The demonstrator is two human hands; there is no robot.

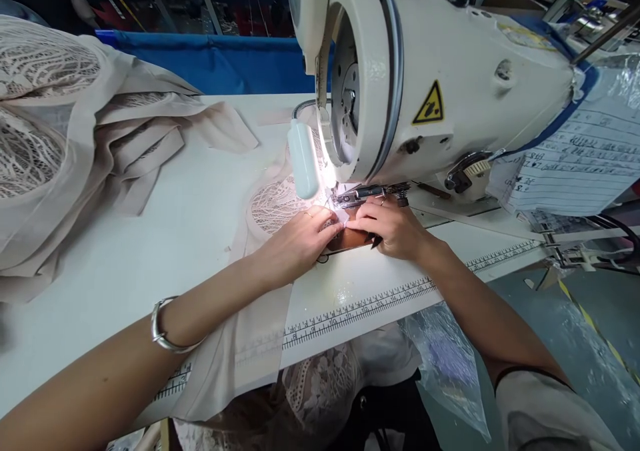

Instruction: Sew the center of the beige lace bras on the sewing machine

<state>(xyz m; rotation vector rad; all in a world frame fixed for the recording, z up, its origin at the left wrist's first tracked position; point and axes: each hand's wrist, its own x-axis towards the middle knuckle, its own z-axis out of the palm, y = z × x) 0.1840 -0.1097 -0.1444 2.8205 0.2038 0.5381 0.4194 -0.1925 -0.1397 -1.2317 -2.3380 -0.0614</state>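
Note:
My left hand [299, 246] is closed at the edge of a pale pink lace fabric [273, 208], its fingertips just in front of the needle area. From the other side my right hand [397, 230] pinches the same fabric edge, thumb and fingers close to the left fingertips. A small dark pointed thing [376, 241] shows under the right palm; its kind is unclear. The presser foot [345, 200] of the white sewing machine [460, 84] stands right behind the fingers. The fabric trails past my left forearm over the table's front edge.
A lit lamp [303, 161] hangs beside the needle. More lace garments [85, 124] are heaped at the left of the white table [200, 238]. A printed ruler strip [360, 311] runs along the front edge. Handwritten paper [575, 151] hangs at right, and a plastic bag [450, 364] below.

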